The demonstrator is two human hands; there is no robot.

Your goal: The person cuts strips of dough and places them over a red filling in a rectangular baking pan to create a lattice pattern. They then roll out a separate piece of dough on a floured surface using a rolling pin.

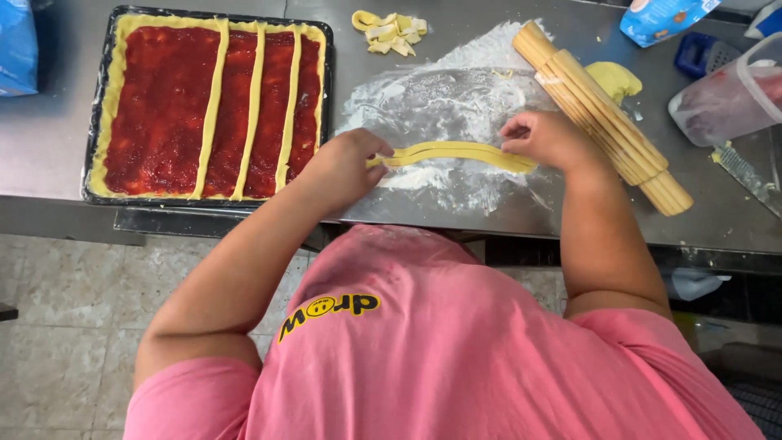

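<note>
We pinch the yellow dough strip [456,152] at both ends, left hand [352,163] and right hand [544,138] closed on it; it lies crosswise on the floured table [456,98], the jam tray [208,102] beside our left

worktop [57,155]: brushed metal, dull sheen, dusted with matt white flour
dough strip [456,152]: soft yellow pastry, smooth, matt
rolling pin [603,114]: pale wood, ribbed
baking tray [94,130]: dark metal
jam [163,106]: red, glossy
jug [725,98]: clear plastic
</note>
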